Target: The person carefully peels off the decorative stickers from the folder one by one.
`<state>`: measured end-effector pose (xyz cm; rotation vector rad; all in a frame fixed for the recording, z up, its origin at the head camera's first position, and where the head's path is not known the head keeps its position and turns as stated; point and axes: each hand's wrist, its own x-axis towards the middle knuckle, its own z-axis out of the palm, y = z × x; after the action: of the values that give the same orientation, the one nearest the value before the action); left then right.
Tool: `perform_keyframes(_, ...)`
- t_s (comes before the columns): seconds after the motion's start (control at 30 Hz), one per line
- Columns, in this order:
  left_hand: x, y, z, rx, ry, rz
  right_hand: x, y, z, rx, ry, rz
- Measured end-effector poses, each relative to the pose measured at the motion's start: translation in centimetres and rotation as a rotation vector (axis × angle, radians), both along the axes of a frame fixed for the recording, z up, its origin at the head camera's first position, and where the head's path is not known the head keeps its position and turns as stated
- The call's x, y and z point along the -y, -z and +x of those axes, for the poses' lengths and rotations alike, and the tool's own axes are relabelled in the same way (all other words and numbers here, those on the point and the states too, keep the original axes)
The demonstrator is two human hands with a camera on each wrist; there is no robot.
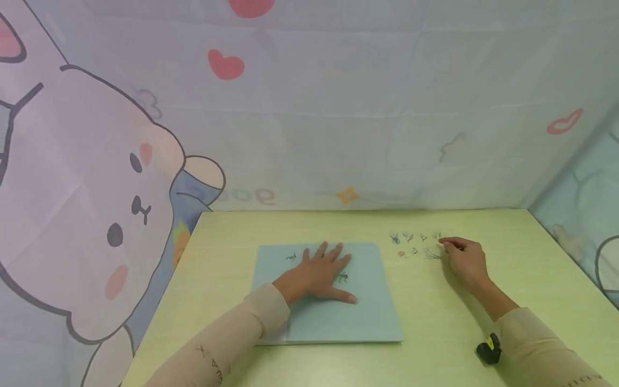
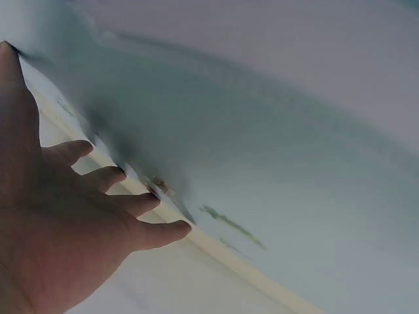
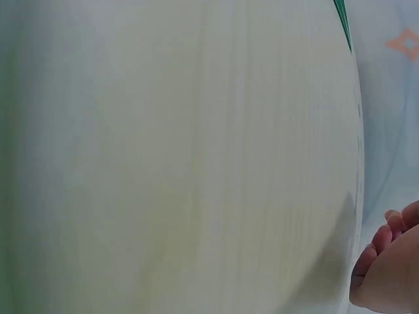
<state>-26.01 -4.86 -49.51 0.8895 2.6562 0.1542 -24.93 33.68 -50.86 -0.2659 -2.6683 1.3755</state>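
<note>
My left hand (image 1: 321, 274) lies spread, palm down, across a pale blue-green board or pad (image 1: 358, 322). Small green plant pictures (image 1: 343, 277) show on that surface beside the fingers; another leafy one (image 1: 291, 257) is near its upper left. To the right, several tiny plant or flower stickers (image 1: 408, 237) lie in two rows on the table. At their right end is my right hand (image 1: 466, 263), fingers curled, thumb and forefinger pinched together on a small pale sticker; its shape is mostly hidden. The right wrist view catches only the edge of the right hand (image 3: 386, 268).
The table (image 1: 435, 322) is pale yellow-green and ends against a hanging cloth (image 1: 338, 134) printed with hearts and a big cartoon animal. A small black object with a bright yellow-green part (image 1: 488, 350) is next to the right sleeve (image 1: 537, 336).
</note>
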Motion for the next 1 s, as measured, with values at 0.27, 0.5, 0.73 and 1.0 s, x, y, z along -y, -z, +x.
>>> perform_keyframes(0.27, 2.5, -1.4, -0.8, 0.047, 0.012, 0.071, 1.4, -0.4, -0.1, -0.095, -0.009, 0.012)
perform_keyframes(0.5, 4.9, -0.8, -1.3, -0.039, 0.050, 0.075, 2.9, -0.3, -0.2, -0.105, -0.060, -0.030)
perform_keyframes(0.73, 6.0, -0.1, -1.2, -0.016, 0.011, 0.041, 5.7, -0.9, -0.5, -0.119, -0.155, -0.062)
perform_keyframes(1.0, 5.7, 0.8, -0.8, -0.030, 0.003, 0.020, 9.2, -1.1, -0.5, -0.134, -0.308, -0.025)
